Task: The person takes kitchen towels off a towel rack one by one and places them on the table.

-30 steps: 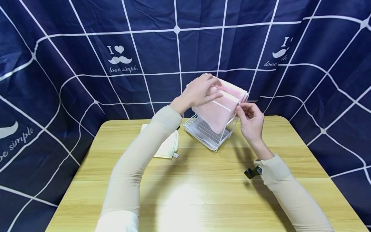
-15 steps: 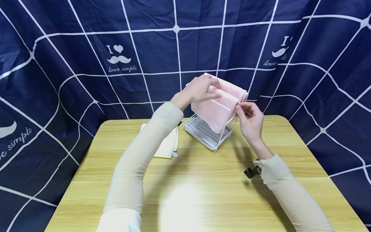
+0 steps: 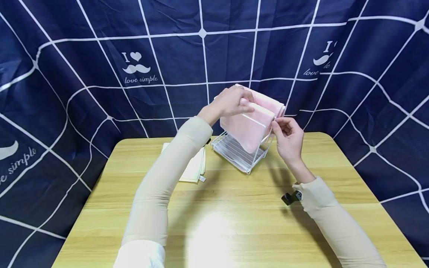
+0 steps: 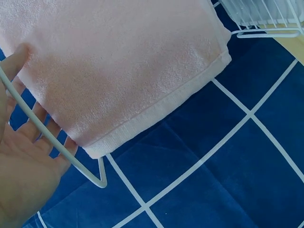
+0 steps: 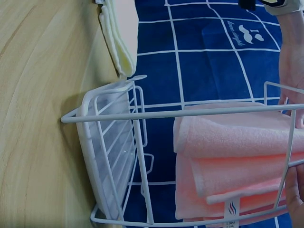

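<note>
A folded pink towel hangs over the upper wires of a white wire rack with a tray base. My left hand grips the towel's upper left part, thumb on one face and fingers behind it. The left wrist view shows that thumb on the towel, with a rack wire crossing the hand. My right hand pinches the rack's upper right wire beside the towel's edge. In the right wrist view, its fingertips are partly cut off; layered folds and a label show.
A folded cream towel with a small tag lies on the wooden table, left of the rack and partly behind the left sleeve. A dark blue curtain with white lines surrounds the table's back and sides. A black device sits at the right cuff.
Both hands keep their hold with almost no movement. The left forearm has shifted slightly to the right, and the whole head view has drifted a little.
</note>
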Demonstrator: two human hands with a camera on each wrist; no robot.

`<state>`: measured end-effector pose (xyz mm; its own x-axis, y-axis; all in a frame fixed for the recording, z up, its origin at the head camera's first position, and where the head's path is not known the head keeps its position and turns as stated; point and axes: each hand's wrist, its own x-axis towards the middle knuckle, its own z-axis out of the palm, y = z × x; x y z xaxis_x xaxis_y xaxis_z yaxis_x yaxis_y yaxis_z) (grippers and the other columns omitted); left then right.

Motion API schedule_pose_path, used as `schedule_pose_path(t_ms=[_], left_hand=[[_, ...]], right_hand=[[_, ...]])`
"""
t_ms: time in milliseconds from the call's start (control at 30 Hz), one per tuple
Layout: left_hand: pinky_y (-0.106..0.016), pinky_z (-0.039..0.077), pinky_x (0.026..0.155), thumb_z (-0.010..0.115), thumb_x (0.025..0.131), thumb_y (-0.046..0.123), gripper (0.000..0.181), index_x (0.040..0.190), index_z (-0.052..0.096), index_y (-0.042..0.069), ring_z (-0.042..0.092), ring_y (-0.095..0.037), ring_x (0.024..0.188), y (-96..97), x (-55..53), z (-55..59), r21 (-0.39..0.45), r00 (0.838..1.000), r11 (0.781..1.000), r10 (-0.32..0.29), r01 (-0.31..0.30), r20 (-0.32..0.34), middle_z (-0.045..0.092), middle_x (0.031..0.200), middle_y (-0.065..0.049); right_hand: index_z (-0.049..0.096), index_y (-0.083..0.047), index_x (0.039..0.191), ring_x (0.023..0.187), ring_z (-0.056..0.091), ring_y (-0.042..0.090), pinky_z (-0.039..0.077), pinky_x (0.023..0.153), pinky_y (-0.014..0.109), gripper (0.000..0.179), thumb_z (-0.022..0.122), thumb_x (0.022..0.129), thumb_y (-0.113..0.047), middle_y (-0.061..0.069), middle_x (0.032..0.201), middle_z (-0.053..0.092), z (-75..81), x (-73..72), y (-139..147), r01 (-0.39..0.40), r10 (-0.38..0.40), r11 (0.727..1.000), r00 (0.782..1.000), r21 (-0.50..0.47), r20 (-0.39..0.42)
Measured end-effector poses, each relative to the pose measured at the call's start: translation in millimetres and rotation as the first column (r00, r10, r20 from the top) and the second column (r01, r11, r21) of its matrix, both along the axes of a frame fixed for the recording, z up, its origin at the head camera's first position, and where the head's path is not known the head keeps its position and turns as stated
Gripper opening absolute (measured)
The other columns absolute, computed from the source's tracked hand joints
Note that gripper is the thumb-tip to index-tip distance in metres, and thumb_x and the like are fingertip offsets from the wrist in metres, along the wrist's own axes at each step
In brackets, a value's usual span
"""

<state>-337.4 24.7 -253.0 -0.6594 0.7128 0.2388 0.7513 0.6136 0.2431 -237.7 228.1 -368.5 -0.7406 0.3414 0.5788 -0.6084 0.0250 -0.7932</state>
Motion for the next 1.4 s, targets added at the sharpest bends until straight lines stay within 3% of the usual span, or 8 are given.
schedule_pose_path(t_ms=[400,1167,1400], left_hand=[[-0.04,0.049,0.105,0.074,0.097,0.038,0.026,0.114,0.078,0.018,0.063,-0.024,0.122,-1.7,-0.4,-6.9,0.064,0.998,0.998,-0.018,0.022,-0.06,0.071,0.122,-0.007],[-0.036,0.048,0.103,0.076,0.097,0.039,0.026,0.107,0.076,0.015,0.062,-0.024,0.114,-3.8,3.5,-8.6,0.13,0.995,0.991,-0.025,0.038,-0.1,0.07,0.115,-0.006],[-0.036,0.05,0.1,0.074,0.098,0.038,0.025,0.106,0.075,0.014,0.063,-0.024,0.113,-4.3,5.6,-9.9,0.138,0.993,0.99,-0.013,0.029,-0.116,0.071,0.114,-0.006]], right_hand=[[0.072,-0.014,0.094,0.069,0.064,0.0,0.052,0.063,0.011,0.022,0.069,0.095,0.008,-0.011,0.081,0.07,0.3,2.2,-0.6,0.02,-0.02,1.0,1.0,0.011,0.011],[0.071,-0.016,0.093,0.068,0.064,0.003,0.053,0.064,0.012,0.025,0.068,0.095,0.009,-0.01,0.081,0.071,1.5,2.1,-1.0,0.0,0.0,1.0,1.0,0.002,0.001],[0.071,-0.003,0.095,0.069,0.064,0.001,0.053,0.064,0.011,0.012,0.069,0.095,0.009,-0.009,0.082,0.071,1.7,2.9,-1.0,-0.005,0.005,1.0,1.0,-0.008,0.009]])
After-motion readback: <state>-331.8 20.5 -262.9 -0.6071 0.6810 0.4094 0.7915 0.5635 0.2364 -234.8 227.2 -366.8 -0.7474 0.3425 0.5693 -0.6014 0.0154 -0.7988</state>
